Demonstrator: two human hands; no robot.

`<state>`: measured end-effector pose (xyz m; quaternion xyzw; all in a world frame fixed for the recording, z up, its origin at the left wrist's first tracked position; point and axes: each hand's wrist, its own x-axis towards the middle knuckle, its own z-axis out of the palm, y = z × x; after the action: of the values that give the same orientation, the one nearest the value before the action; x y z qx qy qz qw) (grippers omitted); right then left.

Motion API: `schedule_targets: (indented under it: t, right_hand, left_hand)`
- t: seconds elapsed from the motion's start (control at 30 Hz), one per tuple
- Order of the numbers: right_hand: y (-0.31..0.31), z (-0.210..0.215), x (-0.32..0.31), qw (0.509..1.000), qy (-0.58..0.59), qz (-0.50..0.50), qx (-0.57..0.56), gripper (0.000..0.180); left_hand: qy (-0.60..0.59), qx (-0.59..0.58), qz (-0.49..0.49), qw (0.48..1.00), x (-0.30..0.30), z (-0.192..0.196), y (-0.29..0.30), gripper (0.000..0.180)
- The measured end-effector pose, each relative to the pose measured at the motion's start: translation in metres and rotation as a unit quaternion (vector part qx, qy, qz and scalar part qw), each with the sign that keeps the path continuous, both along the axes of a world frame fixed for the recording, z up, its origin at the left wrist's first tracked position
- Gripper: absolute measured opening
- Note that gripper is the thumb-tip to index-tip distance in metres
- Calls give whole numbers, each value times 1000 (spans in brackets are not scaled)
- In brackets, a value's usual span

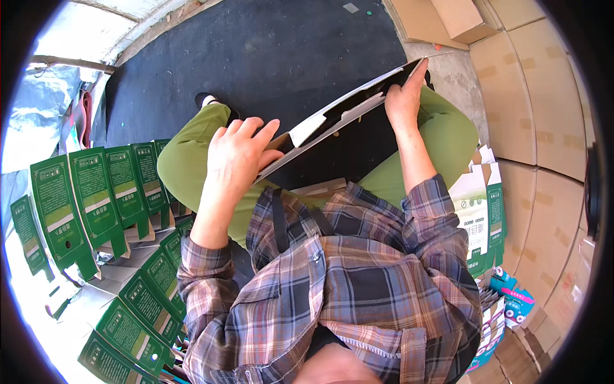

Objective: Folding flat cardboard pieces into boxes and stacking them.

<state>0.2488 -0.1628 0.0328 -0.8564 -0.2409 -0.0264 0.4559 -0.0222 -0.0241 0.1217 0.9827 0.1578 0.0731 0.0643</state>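
A flat, partly opened cardboard carton (342, 120) slants across my lap, its near left end low and its far right end raised. White flaps stick out along its long opening, and the inside looks dark. My left hand (238, 155) is at the near left end, thumb against the carton's edge and fingers curved over it. At the far right end, my right hand (405, 105) grips the carton between thumb and fingers. The carton's outer printed face is turned away from view.
Rows of green printed cartons (96, 198) stand on my left. More white-and-green cartons (476, 211) lean by my right leg, with blue-and-pink packages (511, 297) behind them. Stacked brown boxes (543, 121) form a wall on the right. A dark mat (256, 57) covers the floor ahead.
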Motion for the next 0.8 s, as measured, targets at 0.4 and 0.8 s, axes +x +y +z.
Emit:
schedule_targets:
  t: [0.4, 0.8]
  right_hand:
    - [-7, -7, 5, 999, -14, 10, -36, 83]
    - [-46, 15, 1, 977, 154, 142, 25, 71]
  left_hand:
    - [-9, -21, -39, 999, 27, -15, 20, 26]
    - [-140, -307, 202, 919, -8, -10, 90, 16]
